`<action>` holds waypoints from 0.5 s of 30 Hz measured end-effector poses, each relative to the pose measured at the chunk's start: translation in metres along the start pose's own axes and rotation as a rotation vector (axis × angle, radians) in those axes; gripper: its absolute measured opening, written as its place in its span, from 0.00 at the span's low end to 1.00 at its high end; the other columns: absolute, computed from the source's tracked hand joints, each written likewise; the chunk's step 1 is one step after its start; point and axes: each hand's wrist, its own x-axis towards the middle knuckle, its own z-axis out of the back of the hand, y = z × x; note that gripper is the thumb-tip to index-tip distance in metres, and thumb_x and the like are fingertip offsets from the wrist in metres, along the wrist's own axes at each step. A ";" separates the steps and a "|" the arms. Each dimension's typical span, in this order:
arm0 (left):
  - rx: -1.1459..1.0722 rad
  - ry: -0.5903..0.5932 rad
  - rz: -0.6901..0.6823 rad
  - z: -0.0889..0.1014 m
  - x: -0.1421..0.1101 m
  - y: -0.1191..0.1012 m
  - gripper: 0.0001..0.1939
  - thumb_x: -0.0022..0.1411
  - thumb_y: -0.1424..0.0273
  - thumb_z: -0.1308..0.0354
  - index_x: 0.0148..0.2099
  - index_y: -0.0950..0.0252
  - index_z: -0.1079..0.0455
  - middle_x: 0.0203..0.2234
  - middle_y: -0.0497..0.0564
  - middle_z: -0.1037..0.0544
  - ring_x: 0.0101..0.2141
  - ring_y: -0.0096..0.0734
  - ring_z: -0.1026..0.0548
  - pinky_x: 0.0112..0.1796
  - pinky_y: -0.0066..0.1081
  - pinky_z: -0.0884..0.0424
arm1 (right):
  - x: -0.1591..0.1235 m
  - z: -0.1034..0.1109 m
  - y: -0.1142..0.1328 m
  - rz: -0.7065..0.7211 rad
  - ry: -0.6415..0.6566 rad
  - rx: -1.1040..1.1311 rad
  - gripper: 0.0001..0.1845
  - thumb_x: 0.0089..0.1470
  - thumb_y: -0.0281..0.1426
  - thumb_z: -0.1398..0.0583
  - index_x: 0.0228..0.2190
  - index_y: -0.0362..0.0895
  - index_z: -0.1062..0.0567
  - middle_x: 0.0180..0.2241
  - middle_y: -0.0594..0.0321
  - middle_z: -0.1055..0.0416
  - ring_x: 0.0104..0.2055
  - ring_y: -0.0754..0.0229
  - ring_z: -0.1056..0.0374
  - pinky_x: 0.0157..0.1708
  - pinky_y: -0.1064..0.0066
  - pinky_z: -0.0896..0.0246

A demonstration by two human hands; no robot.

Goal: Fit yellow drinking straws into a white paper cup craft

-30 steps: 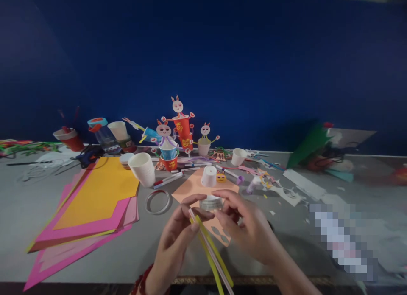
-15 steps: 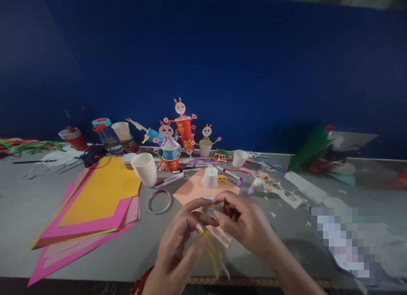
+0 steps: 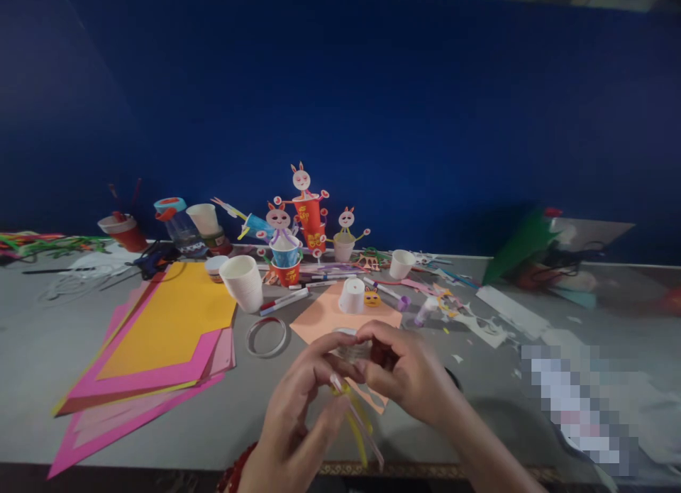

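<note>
My left hand (image 3: 303, 394) is closed, pinching yellow and pale pink pipe cleaners (image 3: 357, 422) that hang below its fingers. Its index finger also touches a translucent, whitish round thing (image 3: 354, 347), which looks like a roll of clear tape. My right hand (image 3: 407, 365) is closed on the other side of this roll, fingers curled and thumb in front. The fingers partly hide the roll. Beneath the hands lies an orange paper sheet (image 3: 319, 317) with cut-out holes. Just beyond them, an upturned white paper cup (image 3: 352, 296) stands beside a small yellow animal face (image 3: 372, 298).
Coloured paper sheets (image 3: 170, 323) are stacked at left, near a grey tape ring (image 3: 266, 337) and white cups (image 3: 242, 284). Behind stand cup figures (image 3: 307, 209) with rabbit-like faces. Markers (image 3: 284, 301), a glue stick (image 3: 425, 311) and paper scraps (image 3: 482, 326) lie to the right.
My right hand has shifted slightly, and a dark curved edge now shows beside its wrist. Both hands keep their grip on the same things.
</note>
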 end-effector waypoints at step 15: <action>-0.260 -0.042 0.083 -0.001 0.008 0.002 0.04 0.68 0.70 0.44 0.39 0.62 0.31 0.56 0.57 0.29 0.43 0.38 0.23 0.46 0.36 0.29 | 0.000 -0.003 -0.010 -0.070 0.027 0.152 0.07 0.50 0.30 0.41 0.34 0.44 0.28 0.17 0.74 0.40 0.17 0.69 0.46 0.18 0.79 0.52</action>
